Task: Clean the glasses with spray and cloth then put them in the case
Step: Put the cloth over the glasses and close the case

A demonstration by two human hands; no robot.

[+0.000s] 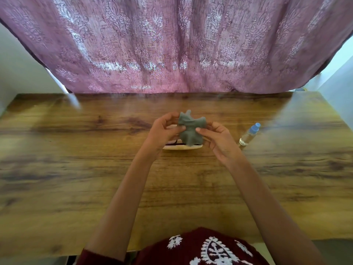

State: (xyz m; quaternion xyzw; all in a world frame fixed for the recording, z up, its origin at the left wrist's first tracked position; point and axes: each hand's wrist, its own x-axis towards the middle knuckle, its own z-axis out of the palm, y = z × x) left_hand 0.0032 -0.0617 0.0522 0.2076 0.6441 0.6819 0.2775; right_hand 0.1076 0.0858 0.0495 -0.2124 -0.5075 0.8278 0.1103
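Note:
A grey cloth is bunched up between both my hands above the middle of the wooden table. My left hand pinches its left side and my right hand pinches its right side. Below the cloth, a pale open case lies on the table, with dark glasses partly showing inside; most of both is hidden behind my hands and the cloth. A clear spray bottle with a blue cap lies to the right of my right hand.
A purple patterned curtain hangs behind the table's far edge. White walls stand at both sides. The table's near edge runs close to my body.

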